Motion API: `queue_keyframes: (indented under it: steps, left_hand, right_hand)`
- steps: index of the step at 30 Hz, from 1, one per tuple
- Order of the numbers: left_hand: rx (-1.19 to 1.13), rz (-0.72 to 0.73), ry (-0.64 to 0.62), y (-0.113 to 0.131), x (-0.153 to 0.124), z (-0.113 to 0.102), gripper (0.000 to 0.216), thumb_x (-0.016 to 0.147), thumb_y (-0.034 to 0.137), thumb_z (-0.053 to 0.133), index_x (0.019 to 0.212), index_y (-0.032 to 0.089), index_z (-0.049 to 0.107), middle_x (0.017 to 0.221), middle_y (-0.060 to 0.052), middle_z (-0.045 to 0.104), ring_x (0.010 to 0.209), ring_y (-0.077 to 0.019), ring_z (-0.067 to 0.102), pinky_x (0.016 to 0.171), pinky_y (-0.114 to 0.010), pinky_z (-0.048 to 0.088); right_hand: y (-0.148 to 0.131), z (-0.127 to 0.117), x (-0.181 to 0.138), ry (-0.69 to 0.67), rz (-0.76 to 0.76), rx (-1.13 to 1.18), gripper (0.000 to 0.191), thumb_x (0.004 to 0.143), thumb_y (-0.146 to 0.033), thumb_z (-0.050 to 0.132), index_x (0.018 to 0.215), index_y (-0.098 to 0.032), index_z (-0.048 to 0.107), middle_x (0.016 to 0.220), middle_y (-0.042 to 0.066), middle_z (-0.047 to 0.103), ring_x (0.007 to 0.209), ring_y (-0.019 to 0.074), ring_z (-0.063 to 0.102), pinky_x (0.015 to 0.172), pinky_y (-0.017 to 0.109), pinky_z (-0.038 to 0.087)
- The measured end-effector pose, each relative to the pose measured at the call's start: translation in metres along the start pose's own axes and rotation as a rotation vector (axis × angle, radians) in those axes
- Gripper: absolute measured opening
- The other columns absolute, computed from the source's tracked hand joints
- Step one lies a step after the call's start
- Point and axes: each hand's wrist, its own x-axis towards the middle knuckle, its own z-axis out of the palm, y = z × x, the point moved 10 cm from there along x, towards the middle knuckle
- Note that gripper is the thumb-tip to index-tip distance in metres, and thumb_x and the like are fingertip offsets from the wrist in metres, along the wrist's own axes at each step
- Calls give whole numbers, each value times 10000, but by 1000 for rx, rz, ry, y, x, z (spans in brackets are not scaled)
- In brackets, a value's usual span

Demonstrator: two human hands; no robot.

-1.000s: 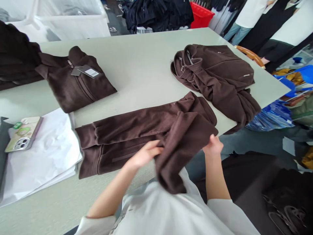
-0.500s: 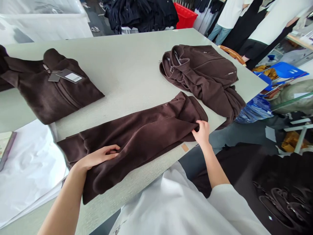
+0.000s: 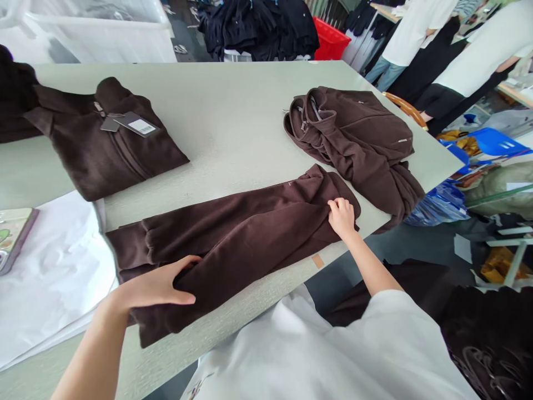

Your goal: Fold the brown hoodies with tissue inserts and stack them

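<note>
A dark brown sweatshirt (image 3: 258,233), folded into a long strip, lies slantwise along the near side of the table, its ribbed band toward the left. On its left part rests my left hand (image 3: 160,286), thumb and fingers spread apart over the cloth. My right hand (image 3: 342,216) has its fingers curled onto the fabric at the right end, pinching it. Beyond that end lies a loose pile of brown zip-neck tops (image 3: 358,133). A neatly folded brown zip-neck top (image 3: 112,150) with hang tags (image 3: 135,124) sits at the left.
White plastic sheets (image 3: 54,278) and a phone in a patterned case (image 3: 15,236) lie on the table's left. White bins (image 3: 100,39), a heap of black garments (image 3: 258,28) and a red crate (image 3: 331,39) stand behind. Other people (image 3: 416,33) stand at the far right.
My left hand has spread its thumb and fingers and shifted lower on the sweatshirt. My right hand has moved from the near edge further onto the cloth. The view has shifted slightly.
</note>
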Motion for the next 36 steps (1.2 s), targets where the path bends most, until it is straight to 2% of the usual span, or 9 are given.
queue_keyframes:
  steps: [3,5,8,11,17,23,27,31,36]
  left_hand:
    - [331,-92,305,-5,-27,-2,863,575,473,662,1359,246,379,1273,-87,524,1070,-317,546,837,-363,479]
    - [507,-103,450,3,-42,1,679,649,401,553,1287,192,454,1237,-117,535,1067,-335,535,822,-398,464]
    - [579,-104,498,12,-50,-2,425,735,302,385,1109,182,547,1091,-102,594,935,-301,586,677,-372,460]
    - [465,-89,536,11,-53,-25,375,750,328,378,1070,224,545,1043,-47,611,735,-229,610,613,-335,446]
    - [105,-221,804,-32,-81,-59,599,675,615,564,1152,258,498,1043,-66,625,788,-247,606,688,-364,473]
    - [-528,-386,1135,-85,-100,-8,627,643,657,571,1040,188,447,773,-32,576,666,-198,568,551,-300,444]
    - [-419,-351,1344,-70,-108,-4,351,753,541,474,834,200,452,718,-9,531,652,-162,503,590,-279,393]
    - [-291,-296,1347,-64,-119,-27,329,836,474,357,638,211,350,541,26,378,539,-136,377,524,-257,303]
    - [-152,-424,1163,-91,-104,-36,373,865,446,358,584,210,291,506,11,369,504,-144,330,506,-266,246]
  right_hand:
    - [-31,-17,-12,131,-178,38,396,759,-82,419,1110,-162,583,1108,137,521,1025,263,454,850,397,370]
    - [-52,-28,-20,165,-312,88,354,722,-51,424,984,-173,629,966,104,556,894,220,497,787,361,400]
    - [-56,-53,-29,273,-345,174,277,685,-27,415,787,-173,628,799,67,537,740,173,500,655,293,414]
    - [-47,-71,-40,328,-342,237,238,690,-14,416,711,-177,589,771,57,528,737,166,512,629,272,421]
    - [-73,-53,-63,-10,-501,340,240,666,-2,410,761,-165,559,793,54,547,740,172,529,625,279,461]
    - [-117,-94,-30,234,-384,561,274,793,-153,506,1062,-139,553,1045,121,567,999,236,535,866,371,456]
    - [-156,-83,9,188,-392,532,267,884,-298,433,1036,-121,564,1049,149,610,1006,254,553,874,386,414]
    - [-147,-53,35,39,-283,493,424,945,-330,268,632,-177,509,520,43,528,507,151,504,543,264,332]
    - [-138,-39,38,50,-263,306,426,921,-362,327,572,-170,478,507,31,494,438,114,401,469,264,186]
